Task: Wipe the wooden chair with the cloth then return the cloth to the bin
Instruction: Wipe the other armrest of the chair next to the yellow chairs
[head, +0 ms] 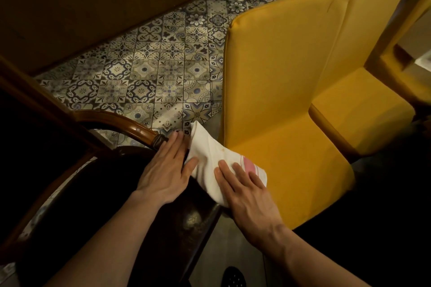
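Cloth (215, 161), white with a pink stripe, lies over the right edge of the dark wooden chair (130, 128) seat, one end hanging past the rim. Both hands press flat with fingers extended, gripping nothing: the left hand (166, 170) beside the curved armrest, thumb touching the cloth, the right hand (247, 191) on top of it. Just beside stands a yellow upholstered chair (286, 91), a narrow strip of floor between; patterned floor tiles (149, 70) lie open beyond.

L hand (166, 171) & R hand (247, 196): both flat, palms down, fingers extended, forearms bare.
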`<move>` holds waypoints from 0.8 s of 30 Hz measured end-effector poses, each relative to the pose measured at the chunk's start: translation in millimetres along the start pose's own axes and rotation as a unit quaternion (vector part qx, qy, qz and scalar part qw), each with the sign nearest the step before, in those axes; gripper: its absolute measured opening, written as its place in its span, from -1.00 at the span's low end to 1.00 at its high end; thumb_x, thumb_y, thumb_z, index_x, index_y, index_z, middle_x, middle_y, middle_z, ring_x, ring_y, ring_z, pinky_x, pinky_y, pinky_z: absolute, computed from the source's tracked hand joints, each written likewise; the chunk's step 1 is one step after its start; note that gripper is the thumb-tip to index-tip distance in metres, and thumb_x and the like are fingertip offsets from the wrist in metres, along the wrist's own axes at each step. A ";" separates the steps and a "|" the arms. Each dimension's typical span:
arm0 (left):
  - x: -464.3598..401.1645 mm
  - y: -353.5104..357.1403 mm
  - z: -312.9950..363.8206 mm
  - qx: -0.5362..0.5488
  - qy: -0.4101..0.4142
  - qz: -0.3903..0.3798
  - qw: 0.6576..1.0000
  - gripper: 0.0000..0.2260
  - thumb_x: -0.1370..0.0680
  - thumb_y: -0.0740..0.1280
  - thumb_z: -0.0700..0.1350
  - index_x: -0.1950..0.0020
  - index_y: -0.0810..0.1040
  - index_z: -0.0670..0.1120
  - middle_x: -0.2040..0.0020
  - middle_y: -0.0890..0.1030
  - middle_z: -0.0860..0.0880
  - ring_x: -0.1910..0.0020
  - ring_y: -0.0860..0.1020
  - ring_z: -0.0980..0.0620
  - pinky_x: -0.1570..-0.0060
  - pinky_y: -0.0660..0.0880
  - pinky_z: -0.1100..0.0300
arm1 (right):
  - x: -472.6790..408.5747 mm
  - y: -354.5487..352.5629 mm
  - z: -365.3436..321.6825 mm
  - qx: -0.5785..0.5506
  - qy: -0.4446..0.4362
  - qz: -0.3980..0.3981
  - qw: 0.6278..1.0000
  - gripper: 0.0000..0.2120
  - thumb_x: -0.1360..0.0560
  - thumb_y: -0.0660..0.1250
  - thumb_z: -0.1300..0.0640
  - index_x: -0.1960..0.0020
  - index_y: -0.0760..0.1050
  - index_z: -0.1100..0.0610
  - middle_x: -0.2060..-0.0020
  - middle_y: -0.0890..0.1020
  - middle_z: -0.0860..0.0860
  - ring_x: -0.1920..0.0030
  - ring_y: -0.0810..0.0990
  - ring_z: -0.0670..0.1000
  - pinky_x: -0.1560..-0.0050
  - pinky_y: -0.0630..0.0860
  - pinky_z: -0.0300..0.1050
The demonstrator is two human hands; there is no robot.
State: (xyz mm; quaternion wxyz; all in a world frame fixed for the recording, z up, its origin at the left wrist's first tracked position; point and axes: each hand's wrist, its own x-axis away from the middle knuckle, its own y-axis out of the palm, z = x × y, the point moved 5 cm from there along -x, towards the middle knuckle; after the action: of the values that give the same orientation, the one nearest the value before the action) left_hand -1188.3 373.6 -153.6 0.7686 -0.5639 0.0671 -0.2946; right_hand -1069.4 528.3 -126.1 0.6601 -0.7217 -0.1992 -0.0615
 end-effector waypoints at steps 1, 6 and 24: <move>-0.4 0.0 -0.3 -0.007 0.002 -0.003 1.000 -0.27 -0.57 -0.25 0.30 -0.62 -0.11 -0.12 -0.64 -0.11 -0.03 -0.57 -0.26 0.12 -0.55 -0.19 0.12 | 1.1 0.2 1.3 0.005 0.003 -0.005 1.000 -0.22 -0.63 0.23 0.00 -0.60 -0.24 0.10 -0.61 -0.16 0.09 -0.58 -0.10 0.22 -0.50 0.09 0.25; -2.0 0.0 -0.9 -0.022 -0.008 -0.023 0.999 -0.24 -0.56 -0.28 0.31 -0.63 -0.06 -0.13 -0.64 -0.12 -0.05 -0.58 -0.27 0.09 -0.56 -0.16 0.06 | 3.3 1.4 1.5 0.029 0.020 -0.026 0.999 -0.20 -0.61 0.23 -0.06 -0.59 -0.22 0.12 -0.61 -0.13 0.11 -0.57 -0.05 0.24 -0.45 0.20 0.25; -0.3 -1.4 5.2 -0.068 -0.037 -0.066 0.995 -0.30 -0.60 -0.24 0.28 -0.61 -0.19 -0.14 -0.63 -0.21 -0.09 -0.57 -0.29 0.03 -0.55 -0.25 0.06 | 59.8 -19.4 29.4 -0.037 0.166 -0.049 0.984 -0.57 -0.56 0.22 -0.05 -0.37 0.32 0.08 -0.42 0.37 0.13 -0.33 0.42 0.19 -0.13 0.47 0.07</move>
State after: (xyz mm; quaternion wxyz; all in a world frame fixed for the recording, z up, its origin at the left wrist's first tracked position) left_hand -1186.8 377.8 -150.6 0.7088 -0.6290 0.0209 -0.3185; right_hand -1027.1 570.3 -90.6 0.6532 -0.7144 -0.1200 -0.2201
